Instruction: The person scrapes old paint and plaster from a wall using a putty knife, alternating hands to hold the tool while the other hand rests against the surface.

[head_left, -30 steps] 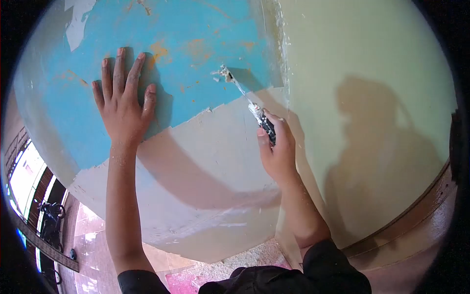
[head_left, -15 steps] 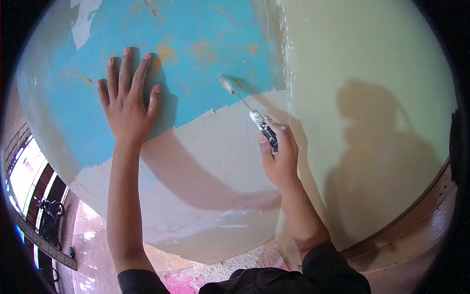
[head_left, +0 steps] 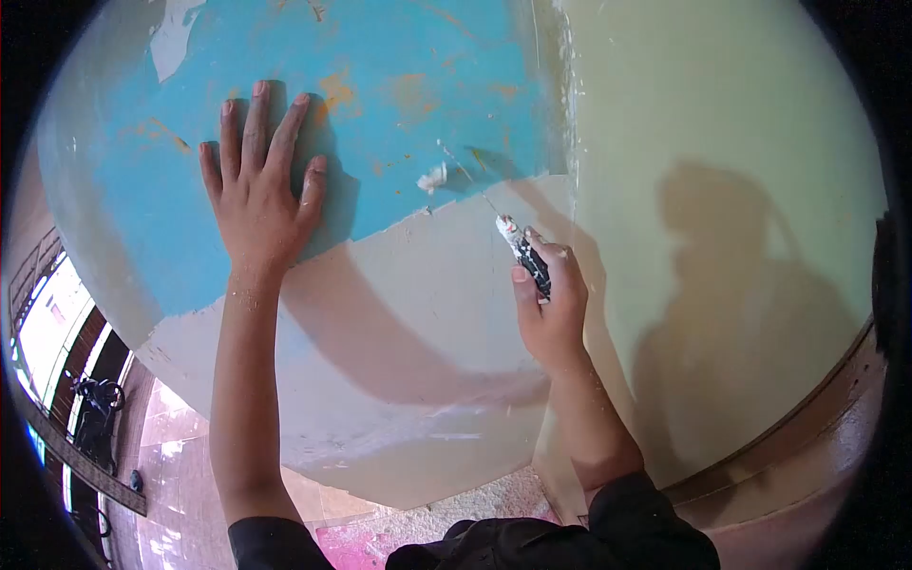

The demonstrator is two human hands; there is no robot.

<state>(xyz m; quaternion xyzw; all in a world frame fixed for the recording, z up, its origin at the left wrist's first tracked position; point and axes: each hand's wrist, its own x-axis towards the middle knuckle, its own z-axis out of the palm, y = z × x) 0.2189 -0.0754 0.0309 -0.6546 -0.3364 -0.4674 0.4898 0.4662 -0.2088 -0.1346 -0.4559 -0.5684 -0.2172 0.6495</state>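
Against the blue wall (head_left: 380,123), where the left hand (head_left: 261,211) lies flat and splayed, a whitish lump (head_left: 432,179) now shows clear of the scraper (head_left: 518,245) clamped in the right hand's (head_left: 556,309) grip, its blade (head_left: 465,175) apparently unloaded.

Looking out from the person's head, forward and down along the left forearm (head_left: 247,380) and right forearm (head_left: 591,408)! Facing the blue-and-grey wall (head_left: 408,261) up close, near enough to fill the middle with it. Bending wide toward dark, rounded edges, catching pale green wall (head_left: 617,114) at right, tiled floor (head_left: 178,456) away at lower left.
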